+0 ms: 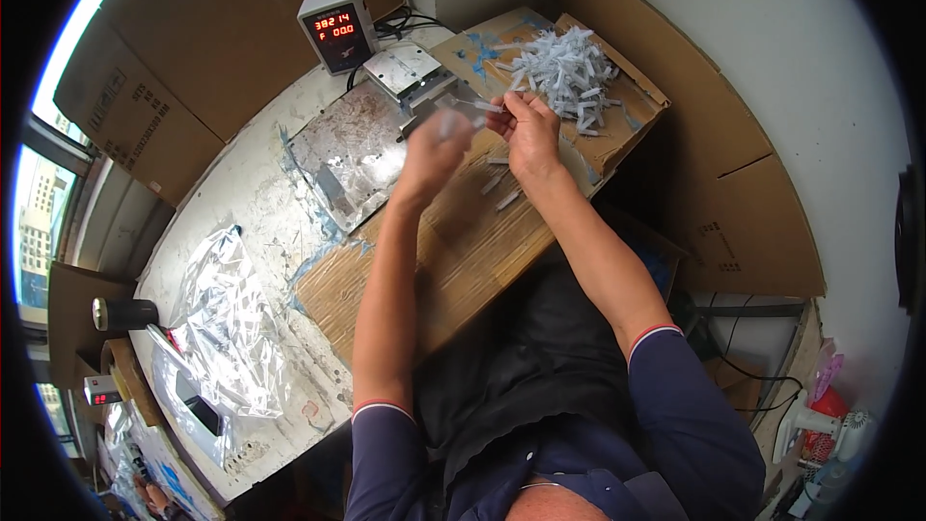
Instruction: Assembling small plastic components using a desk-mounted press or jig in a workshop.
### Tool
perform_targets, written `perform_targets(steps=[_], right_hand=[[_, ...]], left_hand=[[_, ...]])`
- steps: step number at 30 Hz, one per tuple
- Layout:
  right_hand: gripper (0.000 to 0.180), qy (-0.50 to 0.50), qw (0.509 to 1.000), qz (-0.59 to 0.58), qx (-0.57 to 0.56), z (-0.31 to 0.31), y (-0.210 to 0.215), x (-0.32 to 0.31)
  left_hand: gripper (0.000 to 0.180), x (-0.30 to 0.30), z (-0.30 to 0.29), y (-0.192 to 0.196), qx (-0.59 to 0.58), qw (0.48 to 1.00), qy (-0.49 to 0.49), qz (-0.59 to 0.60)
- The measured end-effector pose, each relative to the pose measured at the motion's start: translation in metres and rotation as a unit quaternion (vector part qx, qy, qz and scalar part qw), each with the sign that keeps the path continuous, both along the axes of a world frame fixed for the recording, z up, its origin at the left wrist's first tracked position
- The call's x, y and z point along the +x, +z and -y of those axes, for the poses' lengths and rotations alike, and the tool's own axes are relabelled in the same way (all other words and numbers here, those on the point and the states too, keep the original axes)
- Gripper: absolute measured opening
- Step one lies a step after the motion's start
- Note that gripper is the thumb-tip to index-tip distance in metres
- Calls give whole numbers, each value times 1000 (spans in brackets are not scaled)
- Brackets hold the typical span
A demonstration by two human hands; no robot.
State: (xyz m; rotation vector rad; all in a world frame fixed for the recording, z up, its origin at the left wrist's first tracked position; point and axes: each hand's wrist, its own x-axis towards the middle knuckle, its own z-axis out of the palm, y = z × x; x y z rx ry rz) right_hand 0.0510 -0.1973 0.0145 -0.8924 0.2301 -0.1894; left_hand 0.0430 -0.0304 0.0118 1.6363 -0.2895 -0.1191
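Over the work table, my right hand (531, 132) is closed, with thumb and fingertips pinched on a small pale plastic piece (485, 106). Just left of it is my left hand (437, 156), smeared by motion, so its fingers do not show clearly. Both hands are beside a small metal fixture (422, 80) on a worn metal plate (371, 140). Beyond my right hand lies a heap of similar pale, translucent pieces (562, 72) on cardboard. Several loose pieces (506, 199) rest on the cardboard sheet (463, 241) below my hands.
A white box with a red digital display (338, 31) stands behind the fixture, with black cables beside it. Crumpled clear plastic film (231, 328) covers part of the table at left, near a dark cylinder (123, 314). Tall cardboard panels (704, 174) line the right side.
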Motion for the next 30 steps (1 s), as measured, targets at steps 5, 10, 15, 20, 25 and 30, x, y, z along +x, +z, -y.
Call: perform_targets(steps=[5, 10, 15, 20, 25, 30], right_hand=[[11, 17, 995, 1, -103, 8, -5, -4], [11, 37, 994, -7, -98, 0, -5, -10], [9, 18, 996, -27, -83, 16, -6, -6], [13, 16, 991, -45, -128, 40, -9, -4], [13, 74, 984, -32, -160, 38, -6, -10], [15, 77, 949, 18, -306, 29, -9, -11]], left_hand=[[19, 5, -7, 4, 66, 960, 229, 150], [14, -7, 32, -8, 164, 948, 207, 176], [12, 3, 15, -18, -4, 989, 132, 63], [11, 9, -8, -29, 50, 995, 49, 72], [23, 4, -15, -23, 227, 961, 6, 156], [41, 2, -35, -17, 248, 950, -44, 185]])
